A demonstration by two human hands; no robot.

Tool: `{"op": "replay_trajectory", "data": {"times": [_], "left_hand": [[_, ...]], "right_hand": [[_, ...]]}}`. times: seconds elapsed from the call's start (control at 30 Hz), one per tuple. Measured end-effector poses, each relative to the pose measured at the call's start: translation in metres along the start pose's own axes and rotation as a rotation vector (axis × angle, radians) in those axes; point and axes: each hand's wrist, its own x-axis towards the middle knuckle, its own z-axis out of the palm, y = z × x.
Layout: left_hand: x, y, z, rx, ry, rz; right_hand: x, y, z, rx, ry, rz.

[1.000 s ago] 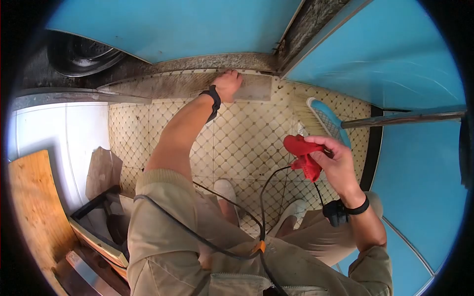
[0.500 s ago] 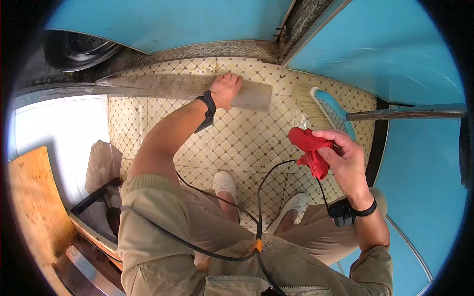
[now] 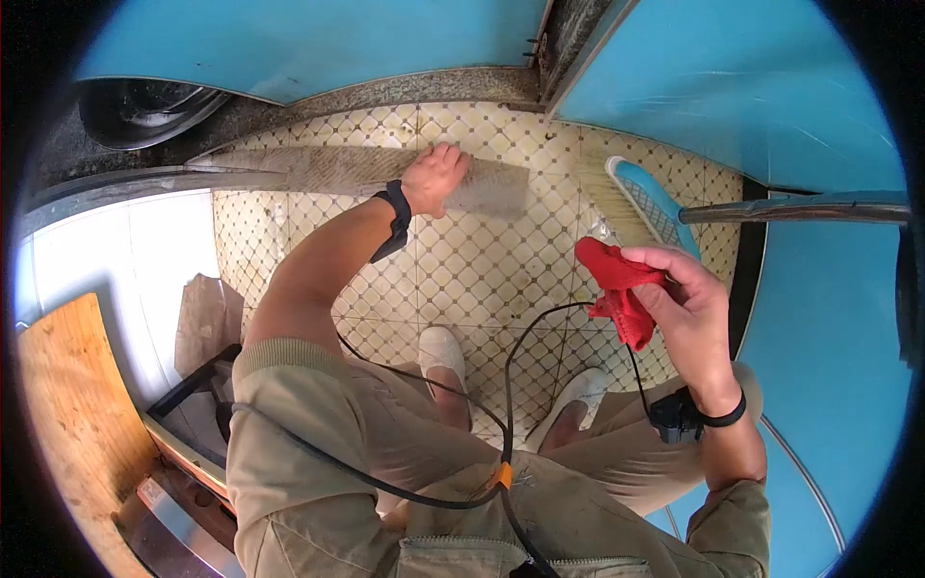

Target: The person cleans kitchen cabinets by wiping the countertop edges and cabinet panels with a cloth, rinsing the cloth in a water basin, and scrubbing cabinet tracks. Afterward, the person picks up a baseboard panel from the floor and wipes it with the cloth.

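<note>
My left hand (image 3: 436,180) is closed across a long grey-brown plank (image 3: 332,170), its fingers at the far edge and its thumb at the near edge. The plank stretches leftward from the hand, low over the tiled floor; I cannot tell whether it rests on it. In my right hand (image 3: 692,308) a crumpled red cloth (image 3: 619,273) is pinched between thumb and fingers, held up in front of my right knee. A black cable (image 3: 544,318) runs behind the cloth.
A blue broom (image 3: 647,197) with pale bristles stands at the right, its handle (image 3: 800,211) reaching the blue panels. At upper left is a dark round basin (image 3: 145,114). Wooden boards (image 3: 72,385) lean at lower left beside a brown broken piece (image 3: 207,323).
The view has shifted slightly. My right hand and the red cloth sit a little farther right. My left hand stays at the plank, with both grips unchanged.
</note>
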Motion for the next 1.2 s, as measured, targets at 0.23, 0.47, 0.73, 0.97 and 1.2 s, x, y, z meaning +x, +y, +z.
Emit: {"op": "replay_trajectory", "data": {"times": [0.23,0.47,0.73,0.97,1.2], "left_hand": [[-0.003,0.001,0.011,-0.008,0.068,0.003],[-0.012,0.034,0.02,-0.059,0.084,0.054],[-0.014,0.073,0.028,-0.022,0.165,0.061],[-0.013,0.063,0.049,0.019,0.377,0.085],[-0.014,0.066,0.02,-0.028,0.102,0.146]], "right_hand": [[-0.005,-0.009,-0.001,-0.033,-0.029,-0.03],[-0.003,-0.002,-0.004,-0.026,-0.053,-0.041],[0.004,0.0,0.0,-0.038,-0.056,-0.032],[0.005,-0.001,-0.002,-0.018,-0.041,0.008],[-0.004,-0.005,-0.003,-0.072,-0.029,0.003]]}}
